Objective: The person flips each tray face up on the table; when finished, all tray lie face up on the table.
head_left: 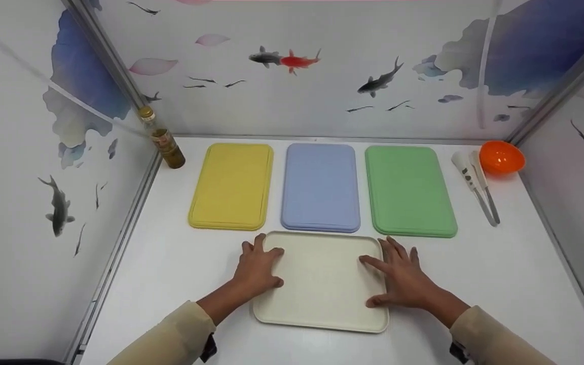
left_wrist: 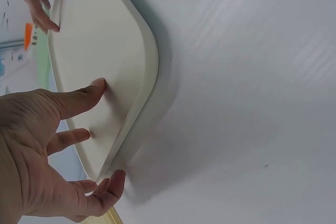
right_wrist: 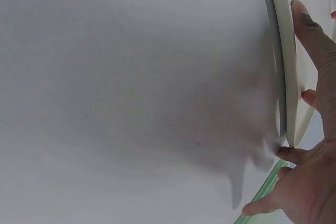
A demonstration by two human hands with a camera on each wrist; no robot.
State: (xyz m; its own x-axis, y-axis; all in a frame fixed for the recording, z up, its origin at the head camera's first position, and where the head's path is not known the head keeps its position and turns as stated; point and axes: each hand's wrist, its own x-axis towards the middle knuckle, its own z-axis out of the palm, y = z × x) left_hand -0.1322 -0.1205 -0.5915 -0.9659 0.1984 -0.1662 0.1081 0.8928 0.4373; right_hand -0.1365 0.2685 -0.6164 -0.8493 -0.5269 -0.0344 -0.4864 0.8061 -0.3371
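Observation:
A cream rectangular tray (head_left: 322, 284) lies near the front of the white table, bare inside. My left hand (head_left: 255, 271) touches its left side, with thumb (left_wrist: 86, 98) and index finger on the upper surface and the other fingers outside the rim. On the opposite side rests my right hand (head_left: 407, 281), its thumb (right_wrist: 307, 22) and one finger on the tray and the others spread beyond the edge. Behind it stand in a row a yellow board (head_left: 232, 186), a blue board (head_left: 321, 187) and a green board (head_left: 410, 191), all lying flat.
At the back left a bottle of brown liquid (head_left: 169, 149) with a yellow cap stands by the wall. Two white-handled utensils (head_left: 479, 182), their ends metal, lie beside an orange bowl (head_left: 501, 158) at the back right. Printed walls (head_left: 292, 111) enclose the table on three sides.

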